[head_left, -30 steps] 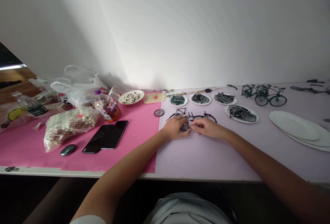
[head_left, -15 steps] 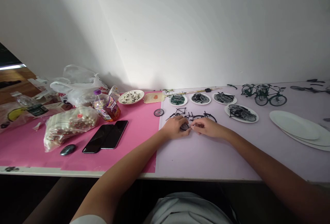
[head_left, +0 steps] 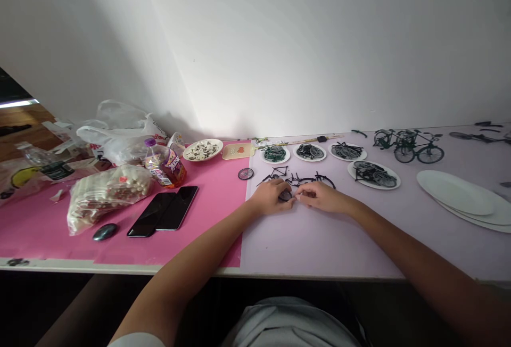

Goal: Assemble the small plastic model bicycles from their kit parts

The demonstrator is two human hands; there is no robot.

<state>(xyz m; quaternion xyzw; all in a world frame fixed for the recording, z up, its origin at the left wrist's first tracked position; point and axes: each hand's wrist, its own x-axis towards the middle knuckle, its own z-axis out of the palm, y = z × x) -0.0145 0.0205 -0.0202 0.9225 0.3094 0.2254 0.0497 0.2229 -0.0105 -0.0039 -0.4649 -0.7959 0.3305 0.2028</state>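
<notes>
My left hand (head_left: 274, 197) is closed around a small dark spoked toy bicycle wheel (head_left: 285, 196), which shows between its fingers and thumb. Just to the right, my right hand (head_left: 317, 196) has its fingers pinched close to the wheel's edge; anything between them is hidden. Beyond both hands lie a black toy bicycle frame (head_left: 279, 171) and other thin black bicycle parts (head_left: 311, 179). A second loose wheel (head_left: 245, 173) rests on the pink sheet, left of my left hand.
Plates of bicycle parts (head_left: 275, 161) line the back; another plate (head_left: 397, 184) sits nearer. Assembled toy bicycles (head_left: 417, 147) stand right, behind stacked white plates (head_left: 459, 190). At left are phones (head_left: 178, 208), a drink bottle (head_left: 164, 163), a filled plastic bag (head_left: 107, 192) and a dark smooth oval object (head_left: 105, 232).
</notes>
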